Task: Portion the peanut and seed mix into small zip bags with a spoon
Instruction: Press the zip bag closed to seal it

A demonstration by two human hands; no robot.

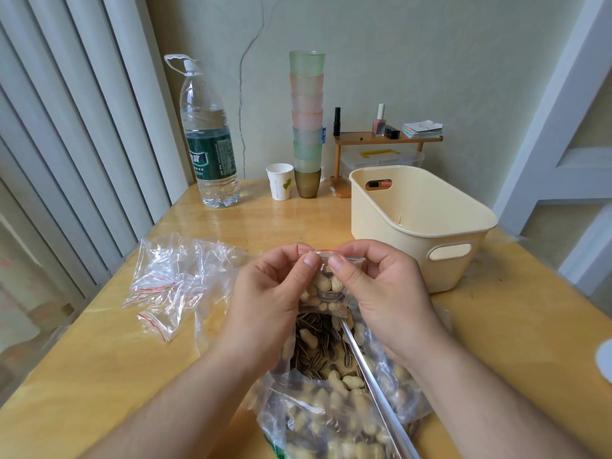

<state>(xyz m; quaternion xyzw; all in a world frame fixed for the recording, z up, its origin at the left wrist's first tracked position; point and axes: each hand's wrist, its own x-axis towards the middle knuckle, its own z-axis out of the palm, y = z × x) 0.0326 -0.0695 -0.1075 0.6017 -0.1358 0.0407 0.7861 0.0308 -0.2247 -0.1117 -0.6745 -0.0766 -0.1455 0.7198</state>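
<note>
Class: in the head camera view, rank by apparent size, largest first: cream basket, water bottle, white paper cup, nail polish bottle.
1. cream basket, though it sits nearer the camera
2. water bottle
3. white paper cup
4. nail polish bottle

Water bottle (209, 140) label: "怡寶"

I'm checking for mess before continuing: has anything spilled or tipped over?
No spill shows. Both hands, left hand and right hand, pinch the small zip bag above the big bag of mix; the spoon leans inside.

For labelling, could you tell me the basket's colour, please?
The basket is cream, clearest in the head view.
</note>
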